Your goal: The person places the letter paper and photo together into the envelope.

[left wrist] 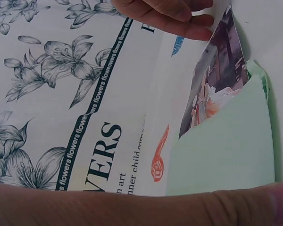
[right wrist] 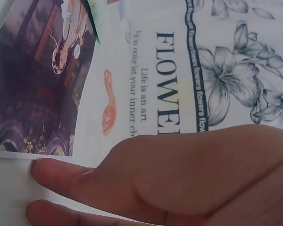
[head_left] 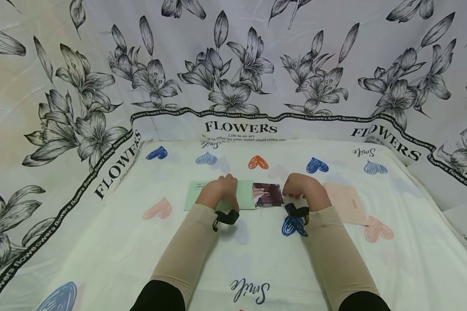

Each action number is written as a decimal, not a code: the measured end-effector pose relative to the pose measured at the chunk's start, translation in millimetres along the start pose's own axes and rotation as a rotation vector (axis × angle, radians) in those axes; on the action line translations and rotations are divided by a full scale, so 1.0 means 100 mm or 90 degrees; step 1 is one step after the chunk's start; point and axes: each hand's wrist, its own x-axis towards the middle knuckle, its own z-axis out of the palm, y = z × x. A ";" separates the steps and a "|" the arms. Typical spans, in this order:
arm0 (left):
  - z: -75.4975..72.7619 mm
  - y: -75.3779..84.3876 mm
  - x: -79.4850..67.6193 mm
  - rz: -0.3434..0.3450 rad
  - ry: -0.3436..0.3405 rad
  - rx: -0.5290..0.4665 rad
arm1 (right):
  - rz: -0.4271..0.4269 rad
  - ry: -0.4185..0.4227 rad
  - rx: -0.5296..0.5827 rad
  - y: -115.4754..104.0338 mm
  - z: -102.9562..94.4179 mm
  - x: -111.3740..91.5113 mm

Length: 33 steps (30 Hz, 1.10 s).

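Observation:
In the head view, my left hand (head_left: 220, 191) lies across a pale green envelope (head_left: 244, 195), its fingers at the far edge and thumb at the near edge, gripping it. From the envelope's right opening sticks a glossy photo card (head_left: 267, 195), its left part hidden inside. The left wrist view shows the card (left wrist: 220, 70) entering between the parted sides of the envelope (left wrist: 226, 155). My right hand (head_left: 306, 190) is at the card's outer end. Up close, fingertips of the right hand (right wrist: 179, 174) come right at that end without closing round it. The card pictures a figure in white.
A pink paper piece (head_left: 346, 203) lies just right of my right hand. A white cloth with coloured hearts (head_left: 258, 162) covers the surface. Behind rises a flower-printed cloth (head_left: 233, 65). Black bands (head_left: 227, 217) circle both wrists.

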 end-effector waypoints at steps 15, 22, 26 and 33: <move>0.00 0.02 -0.06 -0.014 0.000 -0.004 | 0.032 0.003 -0.005 0.14 -0.04 -0.01; -0.01 0.01 -0.04 -0.011 -0.002 -0.005 | 0.025 0.010 -0.006 0.05 0.02 0.04; -0.01 0.01 -0.04 -0.009 0.001 -0.007 | -0.010 0.019 -0.024 -0.01 0.06 0.08; 0.00 0.01 -0.02 -0.008 0.004 -0.006 | 0.001 0.020 -0.026 -0.02 0.07 0.10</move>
